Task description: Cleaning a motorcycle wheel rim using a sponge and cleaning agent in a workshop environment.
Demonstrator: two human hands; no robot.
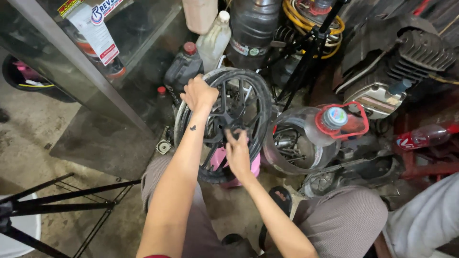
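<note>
Two bare hands work on a black wheel point(229, 114) that stands upright on the floor between the person's knees, resting against a pink stool point(239, 167) at its near edge. Left hand point(198, 93): arm stretched far forward, fingers curled over the far-left rim, closed on it. Right hand point(237, 153): forearm angled in from the near right, fingers bunched at the hub; the fingertips are hidden behind the hand, so what they pinch cannot be made out.

Right of the wheel lies a clear plastic jug point(306, 138) with a red handle, cut open and holding metal parts that are hard to identify. An engine point(397, 71) sits at far right, partly cut off by the frame edge. Dark oil bottles point(184, 69) stand just beyond the wheel, against a glass cabinet point(86, 71). A tripod point(62, 205) leg crosses the near-left floor. Grey cloth of another person point(425, 215) shows at near right, mostly out of frame.
</note>
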